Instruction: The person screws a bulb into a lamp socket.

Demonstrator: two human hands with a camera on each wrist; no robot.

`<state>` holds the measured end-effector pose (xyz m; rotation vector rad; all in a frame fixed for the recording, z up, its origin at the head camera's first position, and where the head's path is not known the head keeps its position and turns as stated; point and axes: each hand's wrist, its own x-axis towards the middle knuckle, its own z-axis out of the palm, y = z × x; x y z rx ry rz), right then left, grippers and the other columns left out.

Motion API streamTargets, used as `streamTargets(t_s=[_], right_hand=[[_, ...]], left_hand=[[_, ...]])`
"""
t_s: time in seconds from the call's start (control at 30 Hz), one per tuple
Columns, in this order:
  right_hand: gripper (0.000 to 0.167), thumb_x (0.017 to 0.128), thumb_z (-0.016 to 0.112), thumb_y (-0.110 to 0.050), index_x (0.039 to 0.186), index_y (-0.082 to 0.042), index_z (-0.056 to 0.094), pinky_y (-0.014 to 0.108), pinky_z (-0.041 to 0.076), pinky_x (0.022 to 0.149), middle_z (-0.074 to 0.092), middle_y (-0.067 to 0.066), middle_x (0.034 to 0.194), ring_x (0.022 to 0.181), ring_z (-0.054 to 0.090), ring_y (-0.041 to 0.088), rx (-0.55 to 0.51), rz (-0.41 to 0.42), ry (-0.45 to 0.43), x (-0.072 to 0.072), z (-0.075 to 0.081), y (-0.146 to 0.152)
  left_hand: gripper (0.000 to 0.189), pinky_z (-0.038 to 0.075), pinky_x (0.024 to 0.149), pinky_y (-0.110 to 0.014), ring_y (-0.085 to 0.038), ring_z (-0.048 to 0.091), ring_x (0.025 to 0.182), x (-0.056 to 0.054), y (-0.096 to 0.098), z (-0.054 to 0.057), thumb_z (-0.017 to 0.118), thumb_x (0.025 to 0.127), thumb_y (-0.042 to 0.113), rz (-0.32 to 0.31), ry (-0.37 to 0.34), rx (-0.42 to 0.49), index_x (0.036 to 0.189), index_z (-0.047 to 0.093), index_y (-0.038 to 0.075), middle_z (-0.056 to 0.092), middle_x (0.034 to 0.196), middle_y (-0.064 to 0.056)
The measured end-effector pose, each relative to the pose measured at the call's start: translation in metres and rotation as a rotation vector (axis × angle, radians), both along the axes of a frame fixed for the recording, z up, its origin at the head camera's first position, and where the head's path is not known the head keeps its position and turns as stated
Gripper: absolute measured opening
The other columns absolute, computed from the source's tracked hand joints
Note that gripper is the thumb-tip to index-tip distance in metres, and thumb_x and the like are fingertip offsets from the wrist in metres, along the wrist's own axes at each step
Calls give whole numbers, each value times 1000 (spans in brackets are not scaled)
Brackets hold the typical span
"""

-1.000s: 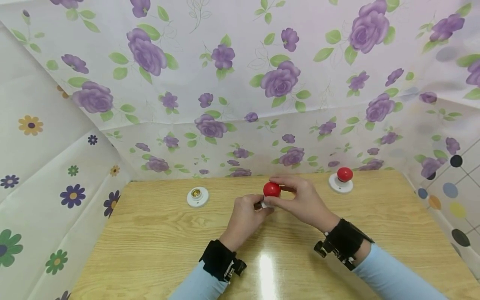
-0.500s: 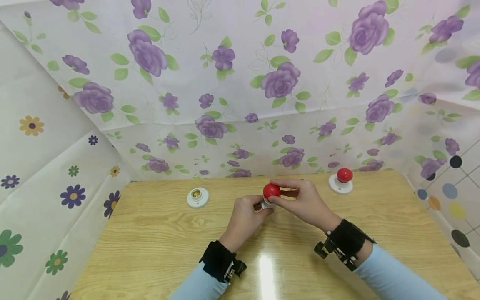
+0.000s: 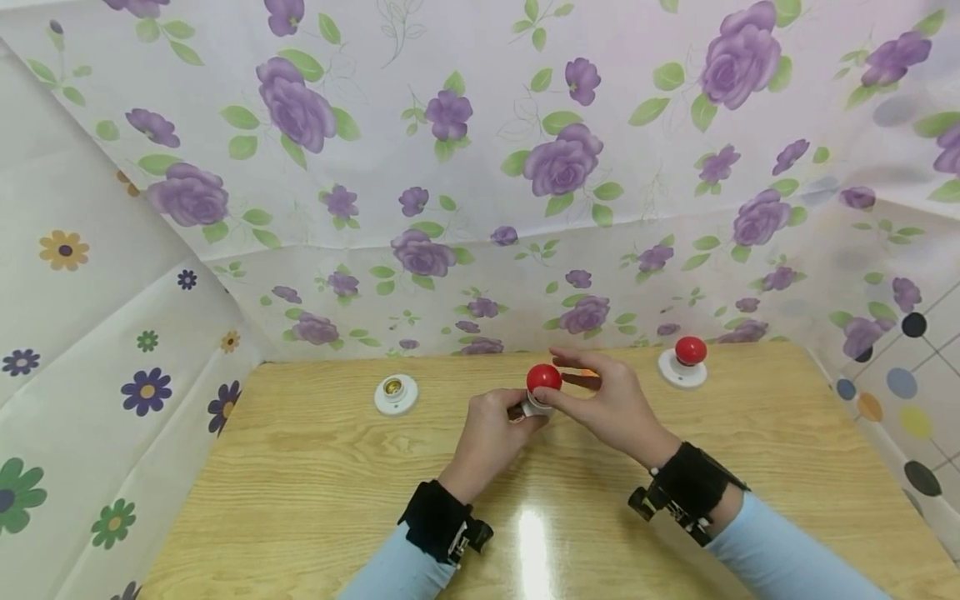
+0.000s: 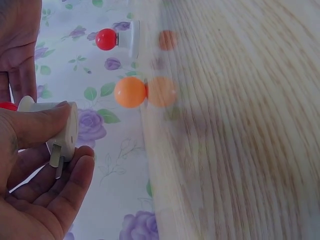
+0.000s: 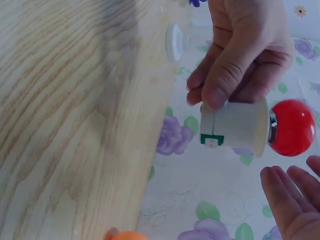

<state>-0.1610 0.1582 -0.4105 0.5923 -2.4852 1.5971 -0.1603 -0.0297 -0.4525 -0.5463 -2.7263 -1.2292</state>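
Over the middle of the table, my left hand grips a white plug-in lamp socket between thumb and fingers. A round red bulb sits in its mouth, with a strip of metal base showing between them in the right wrist view. Two flat metal prongs stick out of the socket's other end in the left wrist view. My right hand is spread beside the bulb, its fingers extended and a small gap from the red surface in the right wrist view.
A white round lamp holder with a brass-coloured inside stands at the table's back left. Another holder at the back right carries a red bulb. An orange ball rests near the back edge, mostly behind my right hand in the head view.
My right fingers have opened away from the red bulb, and more of it shows. My left hand keeps its grip on the socket in the same place.
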Motion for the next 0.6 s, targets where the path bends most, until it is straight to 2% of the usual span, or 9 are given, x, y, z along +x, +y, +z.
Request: streamTargets(t_s=[0.1,0.3,0.5,0.6], right_hand=[[52,81,71,-37,130,-28,53,36,50,92,56,-5,132,118,57,19,-8,49,-12,-4,-2,4],[49,86,67,-32,132,-22,53,41,49,93,54,1,135,120,55,20,8,170,-40,-6,2,5],[45,86,67,-31,129,-25,56,38,51,91,57,-3,132,115,58,14,35,177,-58,-6,2,4],[43,85,69,-27,127,-25,58,40,51,90,57,0,132,114,59,13,24,168,-56,-4,4,3]], left_hand=[[24,51,67,-15,0,62,78,0,-1,1,74,80,27,3,-10,1,101,72,16,72,91,5],[24,51,68,-16,-1,62,78,-1,-1,1,74,80,27,-4,-5,-7,101,72,17,72,90,6],[24,53,72,-18,-2,63,79,-1,-1,1,74,80,27,-8,-6,-11,102,72,17,72,92,5],[24,53,70,-17,-2,63,78,-1,-1,2,74,80,27,-5,-3,-13,101,72,17,72,91,5]])
